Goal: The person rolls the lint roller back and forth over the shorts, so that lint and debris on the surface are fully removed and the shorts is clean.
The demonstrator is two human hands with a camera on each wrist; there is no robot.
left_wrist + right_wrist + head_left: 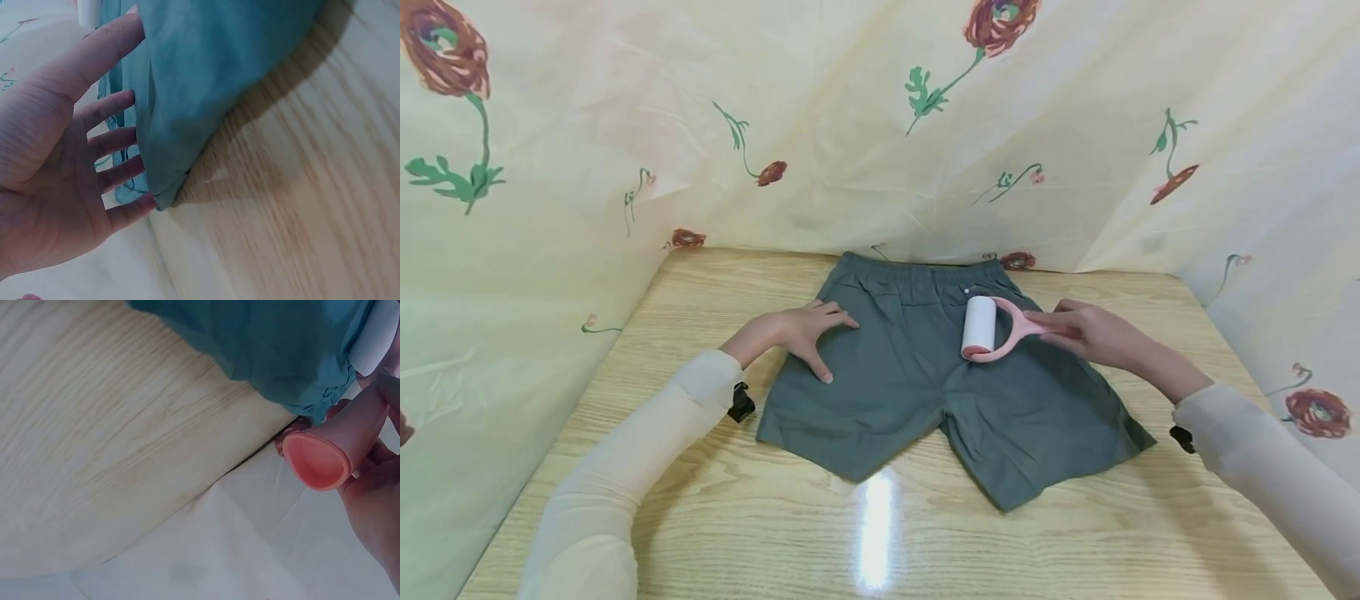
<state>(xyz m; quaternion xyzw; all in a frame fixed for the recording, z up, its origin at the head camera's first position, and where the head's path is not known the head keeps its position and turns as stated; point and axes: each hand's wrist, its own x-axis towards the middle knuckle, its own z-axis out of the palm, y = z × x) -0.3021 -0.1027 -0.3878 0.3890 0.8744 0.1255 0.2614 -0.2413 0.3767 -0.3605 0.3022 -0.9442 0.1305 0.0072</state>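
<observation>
Dark green shorts (880, 367) lie spread on the wooden table, waistband at the far side and legs toward me. My left hand (808, 329) rests with spread fingers on their left side; in the left wrist view its fingertips (128, 134) touch the cloth. My right hand (1093, 333) grips the pink handle of a lint roller (979, 327), whose white roll lies over the upper right part of the shorts, below the waistband. The right wrist view shows the flared, hollow end of the handle (317, 459) held in the fingers.
The light wooden table (760, 525) reaches to a cream cloth backdrop (850, 125) with red flowers, which hangs behind and at both sides. Glare shines on the table in front of the shorts. A black strap piece (741, 403) shows at the left wrist.
</observation>
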